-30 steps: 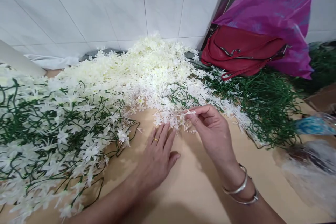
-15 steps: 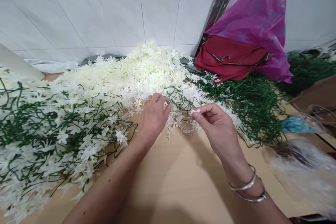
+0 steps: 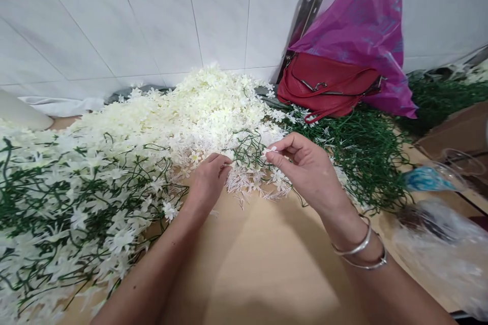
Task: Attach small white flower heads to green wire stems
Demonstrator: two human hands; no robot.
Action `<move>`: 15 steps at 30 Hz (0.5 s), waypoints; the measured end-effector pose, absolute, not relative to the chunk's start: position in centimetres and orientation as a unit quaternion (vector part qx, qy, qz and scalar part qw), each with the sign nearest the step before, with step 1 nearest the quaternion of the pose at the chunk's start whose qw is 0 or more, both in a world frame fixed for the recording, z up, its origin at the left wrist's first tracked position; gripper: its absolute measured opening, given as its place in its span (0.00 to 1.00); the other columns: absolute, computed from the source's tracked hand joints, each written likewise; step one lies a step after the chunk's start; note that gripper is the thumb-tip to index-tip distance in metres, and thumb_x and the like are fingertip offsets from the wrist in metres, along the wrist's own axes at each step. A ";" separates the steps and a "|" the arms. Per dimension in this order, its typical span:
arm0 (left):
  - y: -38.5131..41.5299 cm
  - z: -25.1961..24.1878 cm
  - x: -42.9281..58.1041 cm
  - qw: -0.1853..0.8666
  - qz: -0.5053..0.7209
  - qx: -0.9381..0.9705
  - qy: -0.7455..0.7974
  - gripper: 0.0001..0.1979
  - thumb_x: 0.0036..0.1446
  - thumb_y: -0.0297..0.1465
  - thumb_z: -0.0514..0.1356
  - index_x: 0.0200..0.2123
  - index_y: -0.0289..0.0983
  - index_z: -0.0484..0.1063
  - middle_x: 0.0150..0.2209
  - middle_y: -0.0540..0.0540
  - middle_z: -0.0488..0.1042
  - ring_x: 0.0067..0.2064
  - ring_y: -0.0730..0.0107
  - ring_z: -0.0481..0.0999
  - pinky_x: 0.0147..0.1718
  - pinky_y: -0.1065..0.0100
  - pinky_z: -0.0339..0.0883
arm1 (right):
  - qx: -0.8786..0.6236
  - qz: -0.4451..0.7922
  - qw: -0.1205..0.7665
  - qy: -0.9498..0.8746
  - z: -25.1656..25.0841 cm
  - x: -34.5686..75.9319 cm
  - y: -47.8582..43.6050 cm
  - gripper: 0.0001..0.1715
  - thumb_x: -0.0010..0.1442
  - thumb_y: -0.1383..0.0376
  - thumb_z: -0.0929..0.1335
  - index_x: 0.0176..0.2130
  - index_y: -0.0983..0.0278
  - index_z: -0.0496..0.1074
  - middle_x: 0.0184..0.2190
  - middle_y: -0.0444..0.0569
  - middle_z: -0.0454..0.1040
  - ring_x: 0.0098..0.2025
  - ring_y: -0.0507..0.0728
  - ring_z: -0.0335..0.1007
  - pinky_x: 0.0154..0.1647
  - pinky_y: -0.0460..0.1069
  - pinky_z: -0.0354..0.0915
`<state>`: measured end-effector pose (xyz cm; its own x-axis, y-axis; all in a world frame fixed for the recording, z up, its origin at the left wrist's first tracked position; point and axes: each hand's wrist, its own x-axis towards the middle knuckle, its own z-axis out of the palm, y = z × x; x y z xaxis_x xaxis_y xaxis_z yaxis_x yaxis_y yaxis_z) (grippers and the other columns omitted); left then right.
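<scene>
My right hand (image 3: 307, 170) pinches a small white artificial flower (image 3: 270, 151) between thumb and forefinger. My left hand (image 3: 209, 183) is closed at the near edge of the blossom heap, thumb against the fingers; whatever is between its fingertips is too small to make out. Between the hands lie thin green plastic stems (image 3: 248, 148). Below them are white, spiky flower parts (image 3: 253, 183) on the table (image 3: 244, 254). Behind both hands rises a big heap of loose cream-white blossoms (image 3: 213, 96).
White flowers on green stems (image 3: 87, 203) spread over the left side. To the right lies a mass of green stems (image 3: 366, 157), with a red handbag (image 3: 331, 84) and purple plastic bag (image 3: 362, 30) behind it. Clear plastic wrapping (image 3: 442, 249) lies at the right front. A tiled wall (image 3: 152, 25) stands behind.
My left hand has drawn slightly left and toward me, and its fingers have closed. My right hand, still pinching the flower, has shifted a little left and away. The view has turned slightly.
</scene>
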<state>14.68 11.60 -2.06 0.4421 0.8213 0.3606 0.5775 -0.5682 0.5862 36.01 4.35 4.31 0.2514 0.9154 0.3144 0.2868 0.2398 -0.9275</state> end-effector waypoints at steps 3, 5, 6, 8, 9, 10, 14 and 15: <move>11.4 -1.6 14.5 0.206 0.375 0.796 0.428 0.07 0.67 0.31 0.60 0.38 0.39 0.79 0.40 0.45 0.80 0.39 0.64 0.78 0.40 0.65 0.69 | -0.528 0.273 0.562 -0.574 5.6 34.7 5.3 0.06 0.59 0.65 0.74 0.33 0.60 0.73 0.32 0.45 0.78 0.36 0.56 0.73 0.41 0.52 0.67; 11.2 -1.1 14.5 0.265 0.435 0.736 0.447 0.07 0.65 0.34 0.64 0.38 0.39 0.80 0.37 0.46 0.80 0.37 0.66 0.77 0.38 0.66 0.68 | -0.525 0.256 0.548 -0.598 6.3 33.8 5.6 0.05 0.59 0.66 0.74 0.32 0.60 0.74 0.31 0.44 0.78 0.36 0.56 0.74 0.41 0.52 0.68; 11.1 -0.8 14.4 0.319 0.463 0.693 0.452 0.07 0.64 0.36 0.66 0.37 0.39 0.81 0.36 0.47 0.80 0.36 0.67 0.76 0.37 0.68 0.67 | -0.525 0.249 0.541 -0.608 6.4 33.5 5.7 0.04 0.60 0.66 0.73 0.32 0.60 0.75 0.31 0.44 0.78 0.36 0.56 0.74 0.42 0.51 0.68; 10.9 -0.3 14.3 0.462 0.497 0.588 0.441 0.11 0.60 0.40 0.70 0.36 0.38 0.81 0.33 0.49 0.79 0.34 0.71 0.75 0.36 0.70 0.67 | -0.523 0.248 0.533 -0.617 6.3 33.0 5.7 0.04 0.60 0.67 0.73 0.32 0.60 0.76 0.31 0.44 0.79 0.35 0.56 0.74 0.42 0.51 0.68; 10.8 0.0 14.2 0.533 0.504 0.530 0.425 0.13 0.56 0.41 0.72 0.35 0.38 0.81 0.32 0.49 0.79 0.34 0.72 0.75 0.36 0.72 0.68 | -0.521 0.255 0.535 -0.615 6.0 32.9 5.7 0.03 0.61 0.67 0.73 0.33 0.60 0.77 0.31 0.44 0.80 0.35 0.55 0.74 0.42 0.51 0.68; 10.6 0.2 14.1 0.595 0.504 0.477 0.406 0.15 0.53 0.42 0.75 0.35 0.38 0.81 0.32 0.50 0.78 0.35 0.73 0.76 0.37 0.73 0.68 | -0.518 0.268 0.537 -0.609 5.7 32.8 5.7 0.03 0.61 0.67 0.73 0.33 0.60 0.77 0.32 0.44 0.80 0.35 0.55 0.74 0.42 0.51 0.68; 10.0 0.4 14.2 0.705 0.489 0.364 0.362 0.19 0.43 0.41 0.81 0.34 0.39 0.81 0.32 0.52 0.79 0.36 0.74 0.79 0.38 0.74 0.70 | -0.508 0.323 0.547 -0.582 4.7 32.6 5.7 0.03 0.61 0.64 0.74 0.35 0.61 0.78 0.32 0.44 0.80 0.35 0.55 0.73 0.40 0.51 0.68; 9.9 0.3 14.3 0.712 0.486 0.359 0.357 0.19 0.43 0.40 0.81 0.34 0.39 0.81 0.32 0.52 0.79 0.36 0.74 0.80 0.38 0.74 0.71 | -0.507 0.330 0.545 -0.581 4.6 32.6 5.7 0.03 0.61 0.64 0.74 0.35 0.61 0.78 0.32 0.44 0.80 0.35 0.55 0.73 0.40 0.51 0.68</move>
